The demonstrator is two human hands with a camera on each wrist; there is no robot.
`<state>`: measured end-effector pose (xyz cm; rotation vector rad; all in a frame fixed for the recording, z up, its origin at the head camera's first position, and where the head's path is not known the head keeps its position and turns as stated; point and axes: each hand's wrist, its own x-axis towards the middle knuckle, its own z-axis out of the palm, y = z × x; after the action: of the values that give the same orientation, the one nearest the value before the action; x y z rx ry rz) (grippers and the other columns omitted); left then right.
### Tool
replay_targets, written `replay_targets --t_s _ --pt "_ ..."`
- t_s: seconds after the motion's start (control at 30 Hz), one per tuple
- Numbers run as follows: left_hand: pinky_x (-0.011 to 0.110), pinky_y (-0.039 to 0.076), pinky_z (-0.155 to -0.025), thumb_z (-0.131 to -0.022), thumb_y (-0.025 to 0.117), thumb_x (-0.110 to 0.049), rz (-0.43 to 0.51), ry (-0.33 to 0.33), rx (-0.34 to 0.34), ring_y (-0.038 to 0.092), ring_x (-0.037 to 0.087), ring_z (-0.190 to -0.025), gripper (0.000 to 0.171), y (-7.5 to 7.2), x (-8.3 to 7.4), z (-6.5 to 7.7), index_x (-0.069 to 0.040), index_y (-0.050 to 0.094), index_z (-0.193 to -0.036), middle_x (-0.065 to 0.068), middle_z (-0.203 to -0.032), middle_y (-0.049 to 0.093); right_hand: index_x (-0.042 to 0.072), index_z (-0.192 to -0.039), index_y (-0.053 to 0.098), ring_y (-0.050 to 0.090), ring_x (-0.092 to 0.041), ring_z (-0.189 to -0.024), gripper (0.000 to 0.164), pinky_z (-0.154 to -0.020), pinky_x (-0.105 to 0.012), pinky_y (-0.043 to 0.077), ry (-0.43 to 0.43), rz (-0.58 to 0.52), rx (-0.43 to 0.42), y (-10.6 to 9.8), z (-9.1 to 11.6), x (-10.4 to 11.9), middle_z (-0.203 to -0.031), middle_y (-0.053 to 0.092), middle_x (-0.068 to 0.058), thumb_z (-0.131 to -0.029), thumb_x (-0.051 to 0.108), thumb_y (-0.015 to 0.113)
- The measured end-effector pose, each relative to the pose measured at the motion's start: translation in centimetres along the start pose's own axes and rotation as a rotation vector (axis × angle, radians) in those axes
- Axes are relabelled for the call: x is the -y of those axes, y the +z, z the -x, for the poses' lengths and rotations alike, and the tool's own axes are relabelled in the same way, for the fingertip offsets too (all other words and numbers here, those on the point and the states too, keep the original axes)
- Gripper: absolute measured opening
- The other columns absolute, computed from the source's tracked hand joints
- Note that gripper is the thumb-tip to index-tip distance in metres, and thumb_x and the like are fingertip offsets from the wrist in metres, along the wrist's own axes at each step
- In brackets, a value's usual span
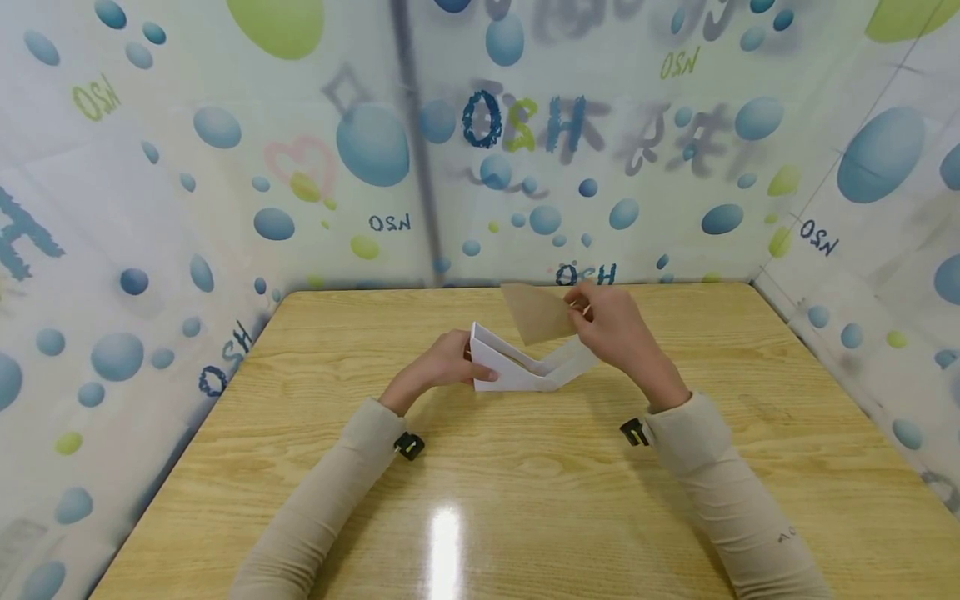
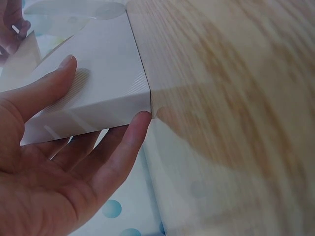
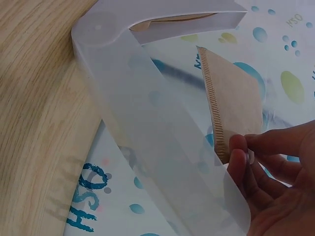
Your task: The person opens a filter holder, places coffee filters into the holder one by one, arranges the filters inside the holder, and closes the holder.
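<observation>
My left hand [image 1: 444,360] grips the closed end of a white filter case [image 1: 504,372], thumb on its near side and fingers behind. The case stands on its long edge on the table, and its translucent lid [image 1: 572,363] is swung out to the right. Between thumb and fingertips, my right hand [image 1: 617,327] pinches a brown paper coffee filter [image 1: 536,313] above the case opening. One crimped edge of that filter [image 3: 238,101] shows in the right wrist view. More brown paper [image 3: 182,20] lies inside the case.
The wooden table [image 1: 525,500] stretches out under both arms, with a bright reflection near its front. Behind and at both sides hangs a patterned cloth [image 1: 547,192] with blue and green ovals. A small black clip [image 1: 409,446] sits at each sleeve cuff.
</observation>
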<state>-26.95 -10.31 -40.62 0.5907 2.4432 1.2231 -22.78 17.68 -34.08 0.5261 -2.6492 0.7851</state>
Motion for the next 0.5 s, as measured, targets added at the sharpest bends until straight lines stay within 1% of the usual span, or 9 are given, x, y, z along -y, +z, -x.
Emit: replay_targets --t_s 0.2,0.5 --pt "0.039 0.063 -0.074 -0.087 0.083 -0.013 -0.004 -0.001 -0.003 0.071 0.02 -0.091 0.041 0.0 0.1 -0.2 -0.004 0.066 -0.124 0.015 -0.115 0.074 0.001 -0.11 0.071 0.071 -0.028 -0.082 0.015 -0.072 -0.043 0.06 0.004 -0.01 0.012 0.3 0.0 0.4 -0.099 0.076 -0.015 -0.099 0.007 0.062" --pt "0.039 0.063 -0.073 -0.087 0.083 -0.013 0.0 0.003 -0.002 0.071 0.02 -0.091 0.04 -0.1 0.1 -0.2 -0.004 0.066 -0.122 0.016 -0.114 0.074 0.003 -0.11 0.071 0.071 -0.026 -0.08 0.014 -0.07 -0.041 0.06 -0.022 -0.005 0.01 1.0 -0.2 1.1 -0.097 0.077 -0.013 -0.098 0.007 0.064"
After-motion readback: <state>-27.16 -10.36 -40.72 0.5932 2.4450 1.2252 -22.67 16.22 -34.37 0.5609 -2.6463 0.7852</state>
